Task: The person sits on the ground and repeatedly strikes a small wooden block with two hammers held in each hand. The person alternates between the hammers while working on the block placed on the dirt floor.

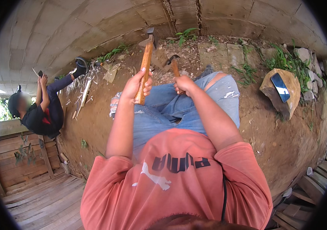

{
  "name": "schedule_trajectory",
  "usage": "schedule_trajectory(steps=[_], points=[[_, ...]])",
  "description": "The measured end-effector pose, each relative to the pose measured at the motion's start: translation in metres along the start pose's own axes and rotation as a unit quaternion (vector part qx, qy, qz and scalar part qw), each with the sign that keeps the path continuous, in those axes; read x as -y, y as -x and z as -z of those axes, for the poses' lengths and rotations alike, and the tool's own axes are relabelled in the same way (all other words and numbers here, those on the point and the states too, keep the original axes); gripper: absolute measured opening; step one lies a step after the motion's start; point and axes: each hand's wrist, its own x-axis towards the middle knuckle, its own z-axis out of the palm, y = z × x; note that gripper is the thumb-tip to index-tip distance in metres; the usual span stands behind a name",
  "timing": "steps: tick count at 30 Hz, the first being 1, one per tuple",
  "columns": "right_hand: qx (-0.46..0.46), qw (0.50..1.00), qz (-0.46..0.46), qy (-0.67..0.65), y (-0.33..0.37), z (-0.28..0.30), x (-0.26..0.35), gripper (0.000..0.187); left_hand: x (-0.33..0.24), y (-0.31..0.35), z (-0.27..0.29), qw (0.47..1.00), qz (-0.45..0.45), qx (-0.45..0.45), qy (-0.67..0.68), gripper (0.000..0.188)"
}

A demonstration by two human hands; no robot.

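My left hand point(134, 85) is closed around the lower part of a thick wooden handle. That handle belongs to an adze-like tool point(146, 57), held slanting up and away, with a broad grey metal head at its far end. In my right hand point(185, 84) is a hammer point(175, 68), gripped low on its short wooden handle, its small dark head pointing away from me. The two tools are apart, with the hammer to the right and lower. Both hands are above my legs in torn blue jeans point(159, 97).
A phone point(280, 87) lies on a large tan rock point(267, 86) at the right. Stacked stones point(309, 73) and weeds stand behind it. A block wall point(129, 23) rises ahead. To the left another person point(42, 109) sits holding something small, near pale wood strips point(83, 96).
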Motion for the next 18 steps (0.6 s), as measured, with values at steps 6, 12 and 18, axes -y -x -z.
schedule_trajectory(steps=[6,12,18], points=[[-0.077,0.983,0.14,0.09,0.047,0.0,0.035,0.026,0.009,-0.001,-0.001,1.0,-0.007,-0.018,0.009,0.041],[-0.149,0.893,0.353,0.236,0.139,0.015,0.147,0.03,0.024,0.002,-0.011,0.998,-0.028,-0.054,-0.018,0.043],[-0.169,0.818,0.473,0.278,0.19,-0.004,0.201,0.025,0.036,-0.005,-0.003,0.999,-0.043,-0.027,0.009,0.042]])
